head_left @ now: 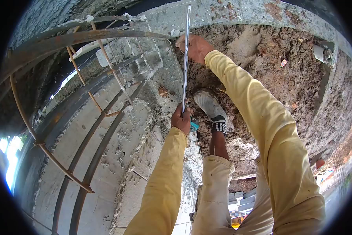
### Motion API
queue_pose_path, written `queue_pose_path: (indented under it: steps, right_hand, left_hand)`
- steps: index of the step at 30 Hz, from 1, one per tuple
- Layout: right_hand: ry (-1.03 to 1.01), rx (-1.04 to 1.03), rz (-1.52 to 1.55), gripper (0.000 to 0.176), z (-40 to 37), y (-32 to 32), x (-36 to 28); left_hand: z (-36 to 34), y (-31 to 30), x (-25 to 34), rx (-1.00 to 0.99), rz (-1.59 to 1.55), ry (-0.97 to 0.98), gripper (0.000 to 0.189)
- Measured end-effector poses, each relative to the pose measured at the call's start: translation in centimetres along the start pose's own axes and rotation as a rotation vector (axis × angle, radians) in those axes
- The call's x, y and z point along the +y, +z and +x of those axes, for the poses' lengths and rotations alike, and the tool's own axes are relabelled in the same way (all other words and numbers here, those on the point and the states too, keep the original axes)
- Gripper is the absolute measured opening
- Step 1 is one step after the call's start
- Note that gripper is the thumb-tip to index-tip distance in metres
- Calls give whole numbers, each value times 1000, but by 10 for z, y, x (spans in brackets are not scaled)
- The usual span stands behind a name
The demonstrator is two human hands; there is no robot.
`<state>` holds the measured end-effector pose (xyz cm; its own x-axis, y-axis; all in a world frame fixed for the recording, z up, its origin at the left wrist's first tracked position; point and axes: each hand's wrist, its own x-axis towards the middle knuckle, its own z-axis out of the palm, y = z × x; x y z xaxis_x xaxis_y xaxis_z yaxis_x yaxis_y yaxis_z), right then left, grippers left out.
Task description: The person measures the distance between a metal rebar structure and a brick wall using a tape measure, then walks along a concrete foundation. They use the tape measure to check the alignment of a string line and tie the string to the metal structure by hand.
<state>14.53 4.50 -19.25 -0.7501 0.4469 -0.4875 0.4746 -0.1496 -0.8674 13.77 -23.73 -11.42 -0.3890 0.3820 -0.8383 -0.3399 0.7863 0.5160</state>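
Note:
A thin metal ruler-like strip (185, 58) stands on edge along the rim of the concrete block wall (117, 133). My left hand (181, 119) pinches its near end, with a small teal object (194, 125) beside the fingers. My right hand (195, 47) grips the strip near its far part, arm stretched out in a yellow sleeve. A taut string (177, 62) runs close beside the strip. My foot in a grey shoe (210, 106) rests on the rough soil just right of the wall.
Rusty rebar bars and stirrups (82, 74) rise over the wall at the left. Packed earth (278, 70) fills the right side, with a white pipe end (323, 54) at the far right. A concrete beam (223, 13) crosses the top.

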Motion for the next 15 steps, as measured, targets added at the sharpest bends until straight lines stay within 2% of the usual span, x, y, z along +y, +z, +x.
queue_pose_path:
  steps: [1, 3, 5, 6, 9, 15]
  right_hand:
    - [-2, 7, -72, 23, -2, -5, -2]
    - [18, 44, 276, 22, -7, -8, -7]
    - [66, 15, 278, 22, -7, -13, -13]
    - [141, -14, 623, 20, -12, -13, -22]
    - [321, -83, 564, 18, -8, -18, -35]
    - [543, -371, 917, 14, -2, -41, -55]
  left_hand:
    - [1, 0, -3, -7, -11, -10, 35]
    - [4, 1, -10, -3, -43, 83, 36]
    - [5, 0, -15, 8, -49, 121, 36]
    - [5, 1, -13, 16, -39, 113, 35]
    - [6, 0, -10, 18, -6, 122, 34]
    - [8, -2, -7, 18, 14, 82, 32]
